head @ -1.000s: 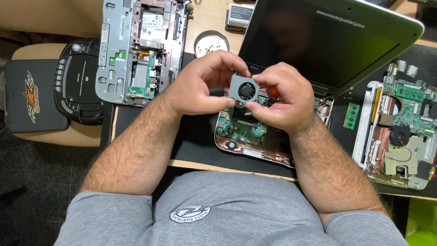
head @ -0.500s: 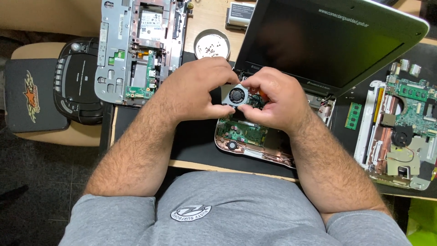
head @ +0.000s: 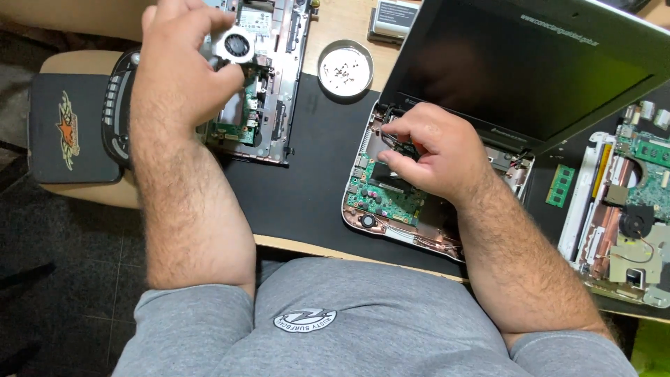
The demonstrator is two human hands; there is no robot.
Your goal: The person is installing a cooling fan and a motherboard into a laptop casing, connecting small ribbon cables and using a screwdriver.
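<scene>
Fan (head: pixel 236 46), pinched in the left hand (head: pixel 183 66), hangs upper left while the right hand (head: pixel 427 155) grips a wire inside the open laptop (head: pixel 391 202).

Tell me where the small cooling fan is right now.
In the head view the cooling fan is at upper left, pinched in the left hand above the stripped laptop chassis, left of the round screw dish.

Single head-mounted view, looking steeply down from close above the workbench (head: pixel 307 174). The wearer's torso fills the lower frame; the table's far edge lies along the top.
</scene>
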